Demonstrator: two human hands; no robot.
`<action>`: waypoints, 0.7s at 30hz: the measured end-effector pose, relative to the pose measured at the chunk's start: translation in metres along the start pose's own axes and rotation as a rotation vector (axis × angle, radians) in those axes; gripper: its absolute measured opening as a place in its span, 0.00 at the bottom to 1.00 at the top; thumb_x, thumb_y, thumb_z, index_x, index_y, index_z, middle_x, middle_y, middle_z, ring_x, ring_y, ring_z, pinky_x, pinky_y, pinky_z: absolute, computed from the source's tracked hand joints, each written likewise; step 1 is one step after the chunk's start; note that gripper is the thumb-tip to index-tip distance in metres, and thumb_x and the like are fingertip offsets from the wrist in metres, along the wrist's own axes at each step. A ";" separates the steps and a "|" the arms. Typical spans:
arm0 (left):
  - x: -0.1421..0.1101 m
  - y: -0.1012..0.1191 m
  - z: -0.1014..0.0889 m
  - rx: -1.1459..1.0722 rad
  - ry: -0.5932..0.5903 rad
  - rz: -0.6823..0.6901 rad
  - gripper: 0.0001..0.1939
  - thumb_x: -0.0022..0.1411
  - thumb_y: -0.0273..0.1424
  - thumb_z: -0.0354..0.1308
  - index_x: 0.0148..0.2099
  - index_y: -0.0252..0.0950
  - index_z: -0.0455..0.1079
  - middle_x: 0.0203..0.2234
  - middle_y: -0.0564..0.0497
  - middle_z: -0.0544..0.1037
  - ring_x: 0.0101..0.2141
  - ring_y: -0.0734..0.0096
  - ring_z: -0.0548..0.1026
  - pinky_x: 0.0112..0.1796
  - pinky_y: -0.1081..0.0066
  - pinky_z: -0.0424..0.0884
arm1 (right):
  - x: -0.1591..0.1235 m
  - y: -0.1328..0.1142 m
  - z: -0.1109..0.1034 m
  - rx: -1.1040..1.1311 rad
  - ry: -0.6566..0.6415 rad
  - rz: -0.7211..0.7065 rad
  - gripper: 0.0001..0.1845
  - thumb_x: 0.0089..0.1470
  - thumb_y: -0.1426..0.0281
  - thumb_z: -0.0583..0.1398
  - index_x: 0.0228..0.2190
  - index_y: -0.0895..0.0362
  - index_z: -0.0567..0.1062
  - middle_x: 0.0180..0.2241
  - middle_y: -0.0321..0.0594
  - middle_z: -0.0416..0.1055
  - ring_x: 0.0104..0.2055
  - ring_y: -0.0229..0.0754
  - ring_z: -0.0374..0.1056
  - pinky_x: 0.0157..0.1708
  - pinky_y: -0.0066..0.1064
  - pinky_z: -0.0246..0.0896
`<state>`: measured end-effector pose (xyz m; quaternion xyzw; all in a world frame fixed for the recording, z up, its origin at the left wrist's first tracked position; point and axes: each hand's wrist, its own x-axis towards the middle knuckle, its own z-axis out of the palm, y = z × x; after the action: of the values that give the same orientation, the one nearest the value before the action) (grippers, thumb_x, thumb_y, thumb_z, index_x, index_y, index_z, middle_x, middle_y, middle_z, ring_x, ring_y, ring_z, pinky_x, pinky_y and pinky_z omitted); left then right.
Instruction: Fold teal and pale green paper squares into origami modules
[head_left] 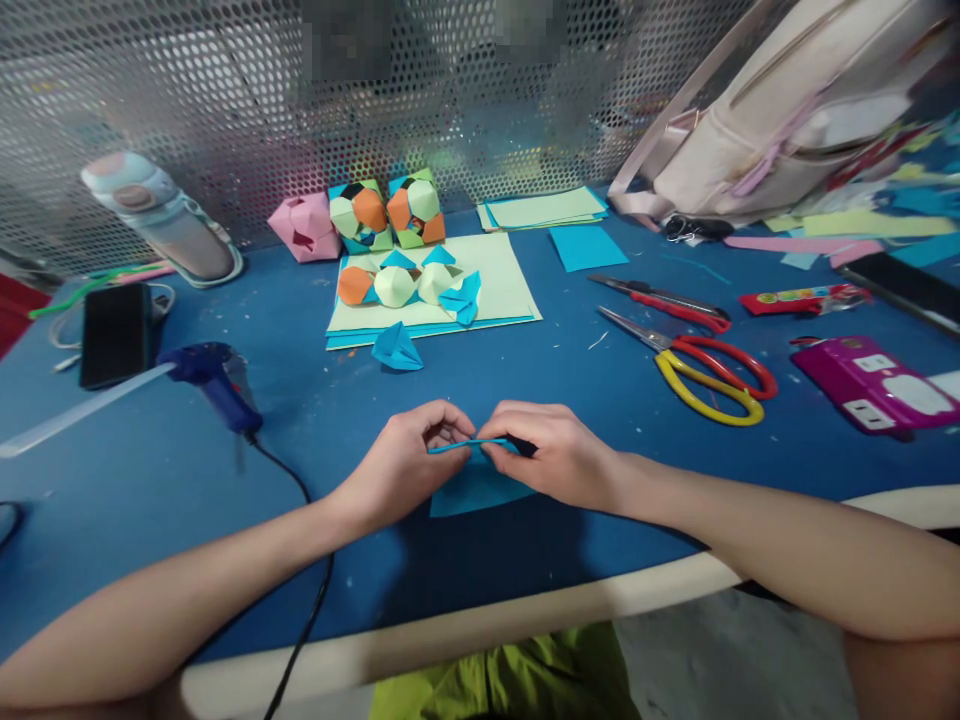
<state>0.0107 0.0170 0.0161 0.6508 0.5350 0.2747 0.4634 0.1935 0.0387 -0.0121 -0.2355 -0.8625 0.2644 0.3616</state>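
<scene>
Between my two hands is a sheet of blue paper (480,490), its far edge raised and pinched into a narrow fold. My left hand (409,460) grips the fold's left end between thumb and fingers. At the right end, my right hand (555,455) pinches the same edge, fingers curled. The near part of the sheet hangs low over the blue table. Just beyond my hands lies a folded blue paper piece (397,347). Farther back, a pale green paper stack (495,275) carries several folded paper units, among them an orange one (355,286).
Scissors (675,365) and a utility knife (667,300) lie to the right, near a purple power strip (874,385). On the left are a blue glue gun (217,385) with its cord, a phone (115,335) and a bottle (161,215). A perforated metal panel (487,100) rises behind.
</scene>
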 end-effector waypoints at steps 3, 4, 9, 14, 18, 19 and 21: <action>0.001 0.001 -0.003 0.023 -0.032 -0.016 0.06 0.50 0.27 0.56 0.33 0.34 0.71 0.26 0.53 0.76 0.28 0.74 0.72 0.30 0.76 0.67 | 0.000 0.001 0.000 0.007 0.008 -0.007 0.06 0.54 0.78 0.56 0.30 0.63 0.74 0.26 0.43 0.71 0.27 0.36 0.65 0.27 0.27 0.60; 0.001 0.002 -0.004 0.037 -0.042 -0.022 0.07 0.50 0.28 0.56 0.34 0.34 0.72 0.27 0.53 0.77 0.29 0.73 0.72 0.31 0.76 0.67 | 0.000 0.002 0.000 0.011 0.009 -0.007 0.06 0.54 0.77 0.56 0.30 0.62 0.74 0.27 0.43 0.71 0.28 0.36 0.66 0.28 0.27 0.60; -0.001 0.005 -0.007 0.163 -0.035 -0.025 0.09 0.54 0.32 0.57 0.33 0.35 0.76 0.27 0.52 0.80 0.28 0.70 0.74 0.30 0.75 0.67 | -0.001 0.004 -0.001 0.037 -0.001 0.001 0.06 0.55 0.77 0.56 0.30 0.63 0.74 0.27 0.44 0.72 0.29 0.37 0.67 0.28 0.27 0.61; -0.004 0.004 -0.005 0.183 0.021 0.006 0.09 0.54 0.32 0.56 0.29 0.34 0.76 0.24 0.52 0.80 0.26 0.71 0.74 0.28 0.76 0.66 | -0.001 0.003 -0.001 0.040 0.020 0.017 0.06 0.55 0.75 0.57 0.32 0.63 0.74 0.27 0.43 0.72 0.28 0.36 0.67 0.28 0.26 0.61; -0.004 0.005 -0.005 0.172 0.048 -0.003 0.09 0.54 0.31 0.57 0.29 0.34 0.77 0.25 0.52 0.80 0.27 0.70 0.74 0.29 0.75 0.66 | 0.001 0.002 -0.004 0.017 0.009 0.085 0.08 0.55 0.72 0.58 0.33 0.65 0.75 0.28 0.44 0.73 0.27 0.36 0.67 0.27 0.26 0.60; -0.004 0.005 -0.006 0.168 0.050 -0.011 0.09 0.54 0.31 0.57 0.29 0.34 0.77 0.25 0.52 0.80 0.28 0.70 0.74 0.29 0.75 0.66 | 0.002 0.002 -0.005 0.016 0.003 0.098 0.08 0.55 0.72 0.58 0.33 0.64 0.76 0.28 0.44 0.74 0.28 0.36 0.68 0.27 0.25 0.60; -0.002 0.006 -0.006 0.155 0.048 -0.031 0.08 0.53 0.31 0.57 0.29 0.34 0.77 0.25 0.52 0.80 0.27 0.70 0.74 0.29 0.75 0.67 | 0.002 0.002 -0.006 0.014 -0.011 0.103 0.09 0.57 0.73 0.56 0.31 0.63 0.76 0.28 0.43 0.74 0.28 0.35 0.68 0.28 0.24 0.60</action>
<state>0.0072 0.0168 0.0244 0.6694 0.5759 0.2408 0.4028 0.1969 0.0436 -0.0088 -0.2755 -0.8494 0.2900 0.3443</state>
